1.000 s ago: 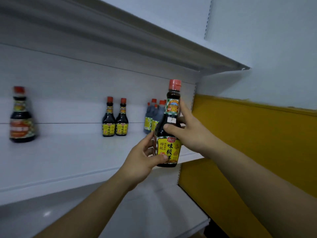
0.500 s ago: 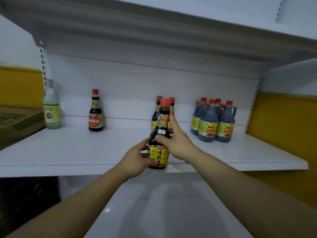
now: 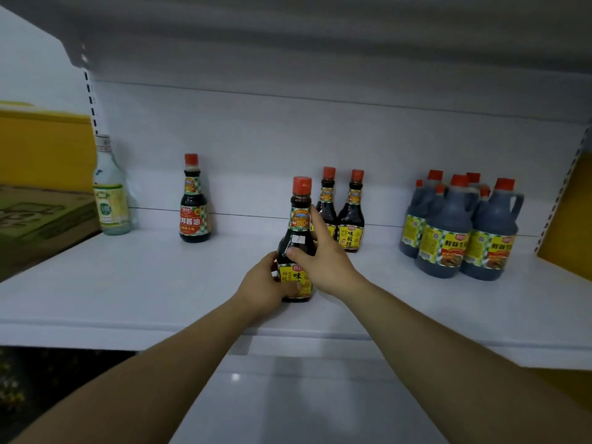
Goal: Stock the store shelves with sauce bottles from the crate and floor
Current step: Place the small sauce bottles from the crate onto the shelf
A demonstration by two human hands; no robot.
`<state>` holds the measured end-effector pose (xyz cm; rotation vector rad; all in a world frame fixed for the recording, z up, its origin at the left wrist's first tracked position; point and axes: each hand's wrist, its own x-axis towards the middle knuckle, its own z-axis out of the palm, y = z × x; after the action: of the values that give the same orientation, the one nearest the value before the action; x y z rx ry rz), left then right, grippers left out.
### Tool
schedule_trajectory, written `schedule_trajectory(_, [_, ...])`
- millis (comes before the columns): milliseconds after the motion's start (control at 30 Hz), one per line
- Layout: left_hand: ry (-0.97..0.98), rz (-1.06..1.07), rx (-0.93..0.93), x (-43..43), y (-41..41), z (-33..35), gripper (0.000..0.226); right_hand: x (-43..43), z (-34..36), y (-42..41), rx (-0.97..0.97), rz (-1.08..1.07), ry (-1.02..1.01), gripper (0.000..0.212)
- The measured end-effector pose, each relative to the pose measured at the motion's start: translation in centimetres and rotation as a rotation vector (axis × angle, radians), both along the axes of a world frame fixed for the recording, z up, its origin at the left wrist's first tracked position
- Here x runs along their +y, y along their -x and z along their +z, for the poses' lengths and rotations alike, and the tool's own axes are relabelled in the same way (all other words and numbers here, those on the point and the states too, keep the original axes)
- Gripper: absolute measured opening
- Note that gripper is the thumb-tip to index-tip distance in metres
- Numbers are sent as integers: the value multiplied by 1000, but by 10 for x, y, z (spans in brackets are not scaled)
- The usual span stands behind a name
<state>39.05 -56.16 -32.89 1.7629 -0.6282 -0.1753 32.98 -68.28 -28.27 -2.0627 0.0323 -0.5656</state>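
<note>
At frame center, the left hand [image 3: 268, 285] and right hand [image 3: 323, 256] both clasp 1 upright bottle [image 3: 298, 232] on the shelf [image 3: 128, 283].

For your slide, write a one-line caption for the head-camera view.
Both hands, left and right, set a yellow-labelled sauce bottle on the white shelf, in front of two matching bottles.

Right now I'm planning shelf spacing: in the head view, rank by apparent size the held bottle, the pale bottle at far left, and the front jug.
1. Front jug.
2. Held bottle, nearest the camera, so unsure.
3. Pale bottle.
</note>
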Motion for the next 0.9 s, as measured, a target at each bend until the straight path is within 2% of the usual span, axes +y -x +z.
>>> schedule_trajectory(300, [-207, 92, -93, -51, -80, 3, 52, -77, 4, -70, 49, -172, 192, 81])
schedule_trajectory(467, [-245, 118, -84, -74, -123, 6, 55, -124, -7, -108, 120, -371, 411, 80])
schedule_trajectory(567, [-254, 136, -81, -87, -145, 6, 55, -142, -17, -121, 188, -433, 473, 76])
schedule_trajectory(800, [-278, 128, -104, -105, -178, 5, 51, -155, -39, -142, 18, -479, 547, 63])
schedule_trajectory(900, [-313, 99, -120, -109, -187, 5, 48, -156, -43, -145, 4, -506, 555, 61])
